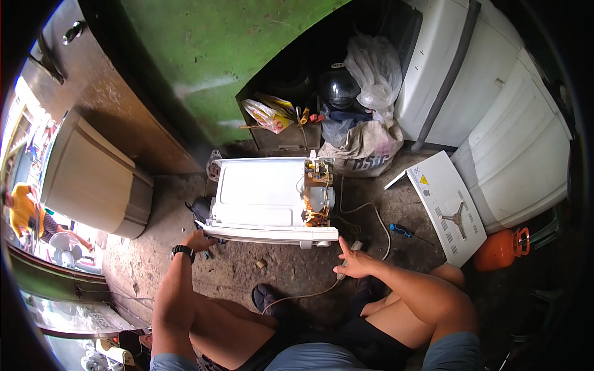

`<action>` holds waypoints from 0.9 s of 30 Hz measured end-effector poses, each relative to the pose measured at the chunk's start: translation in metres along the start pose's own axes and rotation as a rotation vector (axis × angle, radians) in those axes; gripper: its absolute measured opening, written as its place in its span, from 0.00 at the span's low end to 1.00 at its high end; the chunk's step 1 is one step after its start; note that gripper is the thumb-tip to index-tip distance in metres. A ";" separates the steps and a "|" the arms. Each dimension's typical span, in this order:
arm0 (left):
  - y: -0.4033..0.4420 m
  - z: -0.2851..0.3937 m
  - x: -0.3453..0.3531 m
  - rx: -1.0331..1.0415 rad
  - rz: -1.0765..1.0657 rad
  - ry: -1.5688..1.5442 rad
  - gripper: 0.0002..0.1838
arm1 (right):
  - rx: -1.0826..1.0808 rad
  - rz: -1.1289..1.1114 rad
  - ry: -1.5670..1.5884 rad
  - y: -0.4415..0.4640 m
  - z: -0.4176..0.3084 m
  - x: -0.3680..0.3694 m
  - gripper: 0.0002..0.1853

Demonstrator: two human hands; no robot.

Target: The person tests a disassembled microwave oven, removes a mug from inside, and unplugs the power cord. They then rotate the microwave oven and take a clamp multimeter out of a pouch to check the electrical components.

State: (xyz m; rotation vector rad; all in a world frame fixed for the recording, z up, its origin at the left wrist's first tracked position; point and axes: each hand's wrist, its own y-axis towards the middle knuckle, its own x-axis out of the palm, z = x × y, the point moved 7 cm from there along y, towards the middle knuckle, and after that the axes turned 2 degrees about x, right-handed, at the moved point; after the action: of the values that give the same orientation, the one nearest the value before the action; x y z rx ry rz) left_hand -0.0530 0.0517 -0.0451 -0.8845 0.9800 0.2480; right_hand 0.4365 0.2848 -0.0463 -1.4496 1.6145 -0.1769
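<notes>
The microwave oven (260,191), its outer cover off, lies on the floor straight in front of me, its long axis running left to right across my view. Its front edge faces me, and its bared wiring and parts (318,198) are at the right end.

My left grip (198,240) is at the oven's near left corner, fingers bent in against it; I can't tell how tightly they close, as the tips are hidden. My right grip (354,261) is spread, index finger stretched toward the near right corner, its tip at or just beside the edge. So the oven sits between and just beyond my two grips.

The floor (235,269) is stained and rough. A pale cord (303,295) crosses it, and a blue-handled screwdriver (401,230) lies to the right, near a white panel (447,210) with a yellow warning sticker. An orange gas cylinder (500,249) is beyond that panel. A green wall (204,68) rises ahead, beside a stuffed sack (369,147).
</notes>
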 end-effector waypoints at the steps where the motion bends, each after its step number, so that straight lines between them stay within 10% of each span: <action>1: 0.000 0.001 0.000 0.020 0.009 -0.018 0.32 | -0.005 0.003 0.008 0.000 0.001 0.000 0.62; 27: -0.010 0.016 -0.007 0.039 -0.004 -0.019 0.30 | 0.013 -0.009 -0.007 -0.002 -0.002 -0.002 0.62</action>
State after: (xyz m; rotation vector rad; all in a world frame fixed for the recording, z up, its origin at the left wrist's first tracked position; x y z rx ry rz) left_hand -0.0414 0.0591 -0.0303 -0.8476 0.9622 0.2326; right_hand 0.4362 0.2849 -0.0426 -1.4467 1.5991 -0.1868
